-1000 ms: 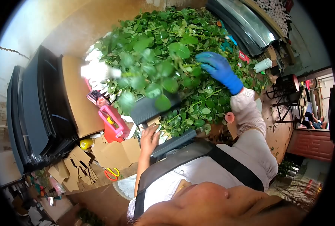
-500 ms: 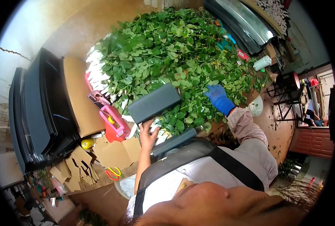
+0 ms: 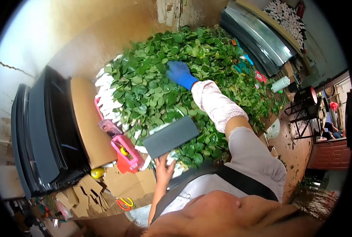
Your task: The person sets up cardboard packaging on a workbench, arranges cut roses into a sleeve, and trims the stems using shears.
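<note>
A broad heap of green leafy stems (image 3: 144, 94) covers the work surface, with white-covered ends (image 3: 106, 93) along its left side. My right hand (image 3: 180, 74), in a blue glove, reaches over the heap's far part and touches the leaves. Its fingers look stretched out, partly lost among the foliage. A dark grey oblong block (image 3: 171, 137) lies on the heap's near side. Bare, my left hand (image 3: 165, 168) rests at that block's lower left edge, fingers apart, beside some white pieces (image 3: 178, 170). Leaves surround the block's right end.
A pink-framed holder (image 3: 126, 153) and cardboard pieces (image 3: 124, 179) lie at left, near red-and-yellow scissors (image 3: 125, 204). Stacked black sheets (image 3: 51, 130) and a brown board (image 3: 87, 122) stand farther left. More sheets (image 3: 255, 37) lie at back right. A stool (image 3: 302, 102) stands right.
My right hand has moved left and farther up across the leaves, its arm now stretched over the heap. My left hand stays by the grey block. The whole view has shifted somewhat.
</note>
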Demonstrator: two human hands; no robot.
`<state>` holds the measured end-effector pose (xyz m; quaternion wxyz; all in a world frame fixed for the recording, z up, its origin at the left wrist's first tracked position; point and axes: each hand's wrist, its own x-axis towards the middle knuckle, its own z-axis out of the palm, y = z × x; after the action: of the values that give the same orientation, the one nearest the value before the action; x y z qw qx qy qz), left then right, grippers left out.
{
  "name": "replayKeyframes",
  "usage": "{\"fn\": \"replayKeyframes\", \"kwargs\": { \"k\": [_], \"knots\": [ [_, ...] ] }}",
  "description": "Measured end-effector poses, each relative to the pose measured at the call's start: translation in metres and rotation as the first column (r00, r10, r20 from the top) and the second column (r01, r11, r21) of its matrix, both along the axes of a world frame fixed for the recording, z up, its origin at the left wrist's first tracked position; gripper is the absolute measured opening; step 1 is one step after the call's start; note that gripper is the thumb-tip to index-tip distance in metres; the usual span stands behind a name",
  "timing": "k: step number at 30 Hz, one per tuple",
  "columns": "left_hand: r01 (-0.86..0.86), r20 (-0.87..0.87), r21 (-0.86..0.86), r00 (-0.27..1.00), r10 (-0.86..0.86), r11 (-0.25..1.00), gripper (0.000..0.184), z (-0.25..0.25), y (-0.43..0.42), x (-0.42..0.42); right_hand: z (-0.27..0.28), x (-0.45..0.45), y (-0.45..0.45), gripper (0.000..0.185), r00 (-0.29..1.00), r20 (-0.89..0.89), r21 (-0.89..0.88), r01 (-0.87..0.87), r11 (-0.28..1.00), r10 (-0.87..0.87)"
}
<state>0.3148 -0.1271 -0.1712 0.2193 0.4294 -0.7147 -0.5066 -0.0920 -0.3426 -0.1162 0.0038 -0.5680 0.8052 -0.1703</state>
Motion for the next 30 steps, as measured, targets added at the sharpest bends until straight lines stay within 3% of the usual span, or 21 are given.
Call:
{"fn": "replayKeyframes", "kwargs": {
  "k": [2, 3, 5, 7, 9, 10, 12, 13, 15, 16, 18, 19, 20, 21, 22, 23, 25, 28, 29, 30],
  "knots": [
    [-0.014, 0.007, 0.037, 1.000, 0.014, 0.999, 0.052, -0.001, 0.001, 0.000, 0.017, -0.012, -0.031, 0.053, 0.995, -0.096, 0.017, -0.031, 0.999, 0.032],
    [-0.010, 0.004, 0.040, 1.000, 0.010, 0.999, 0.051, -0.002, 0.000, 0.000, -0.001, -0.038, -0.057, 0.060, 0.943, -0.320, -0.174, -0.147, 0.974, 0.085],
    [0.005, 0.010, 0.009, 1.000, -0.005, 1.000, 0.051, 0.000, -0.004, 0.000, 0.028, -0.056, -0.088, 0.068, 0.918, -0.395, -0.332, -0.188, 0.924, 0.045],
    [-0.004, 0.073, -0.009, 0.997, 0.005, 1.000, 0.051, -0.014, -0.002, 0.004, 0.063, -0.052, -0.107, 0.072, 0.957, -0.291, -0.142, -0.034, 0.989, -0.009],
    [-0.061, 0.067, 0.130, 0.996, 0.052, 0.990, 0.051, -0.002, -0.001, 0.000, 0.045, -0.053, -0.122, 0.071, 0.979, -0.202, 0.102, 0.021, 0.995, 0.000],
    [-0.045, 0.076, 0.097, 0.996, 0.038, 0.994, 0.051, -0.006, -0.002, 0.003, 0.026, -0.048, -0.114, 0.068, 0.961, -0.277, 0.155, 0.030, 0.987, 0.014],
    [0.008, 0.069, 0.027, 0.998, -0.010, 1.000, 0.051, -0.021, -0.001, 0.011, -0.027, -0.059, -0.113, 0.067, 0.978, -0.207, 0.074, 0.009, 0.997, 0.007],
    [0.042, 0.061, -0.004, 0.997, -0.042, 0.999, 0.051, -0.026, -0.001, 0.011, -0.020, -0.065, -0.106, 0.068, 0.995, -0.064, 0.053, -0.076, 0.996, 0.079],
    [0.101, 0.094, -0.118, 0.992, -0.090, 0.988, 0.053, -0.016, -0.004, 0.009, 0.015, -0.068, -0.085, 0.061, 0.981, -0.040, 0.071, -0.185, 0.980, 0.188],
    [0.030, 0.011, 0.041, 0.999, -0.031, 0.999, 0.055, -0.002, -0.002, 0.001, 0.031, -0.065, -0.075, 0.044, 0.967, -0.083, -0.044, -0.247, 0.968, 0.243],
    [0.024, -0.017, 0.073, 1.000, -0.023, 0.997, 0.057, -0.031, 0.004, 0.013, 0.049, -0.037, -0.066, 0.016, 0.941, -0.315, -0.024, -0.135, 0.991, 0.120],
    [0.013, -0.041, 0.044, 0.999, -0.012, 0.999, 0.057, -0.042, 0.005, 0.013, 0.044, -0.021, -0.056, 0.015, 0.940, -0.309, 0.077, -0.127, 0.989, 0.144],
    [0.002, -0.043, 0.080, 0.999, 0.002, 0.997, 0.058, -0.032, 0.005, 0.009, 0.062, -0.004, -0.018, 0.018, 0.918, -0.256, 0.041, -0.302, 0.952, 0.302],
    [0.011, -0.055, 0.057, 0.998, -0.008, 0.998, 0.058, -0.027, 0.005, 0.006, 0.070, 0.015, 0.000, 0.023, 0.941, -0.096, 0.327, -0.279, 0.903, 0.326],
    [0.041, -0.032, 0.036, 0.999, -0.040, 0.999, 0.058, -0.026, 0.004, 0.006, 0.059, 0.021, 0.019, 0.040, 0.936, -0.095, 0.483, -0.255, 0.838, 0.340],
    [0.064, -0.004, 0.008, 0.998, -0.064, 0.998, 0.058, -0.026, 0.000, 0.010, 0.010, 0.021, 0.019, 0.045, 0.928, -0.174, 0.386, -0.244, 0.890, 0.330],
    [0.152, 0.042, -0.183, 0.988, -0.147, 0.971, 0.059, -0.050, -0.007, 0.020, -0.033, 0.027, 0.020, 0.031, 0.903, -0.378, 0.011, -0.213, 0.977, 0.201],
    [0.152, 0.009, -0.009, 0.988, -0.152, 0.988, 0.056, -0.013, -0.007, 0.004, -0.035, 0.032, 0.027, 0.018, 0.944, -0.283, 0.085, -0.152, 0.985, 0.170],
    [0.132, 0.006, 0.049, 0.991, -0.132, 0.990, 0.055, -0.002, -0.005, 0.002, -0.040, 0.023, 0.033, 0.015, 0.926, -0.304, -0.085, -0.260, 0.962, 0.223],
    [0.135, -0.104, 0.065, 0.986, -0.128, 0.989, 0.053, -0.005, -0.003, 0.003, -0.047, 0.010, 0.045, 0.017, 0.899, -0.306, -0.353, -0.412, 0.840, 0.313]
  ]
}}
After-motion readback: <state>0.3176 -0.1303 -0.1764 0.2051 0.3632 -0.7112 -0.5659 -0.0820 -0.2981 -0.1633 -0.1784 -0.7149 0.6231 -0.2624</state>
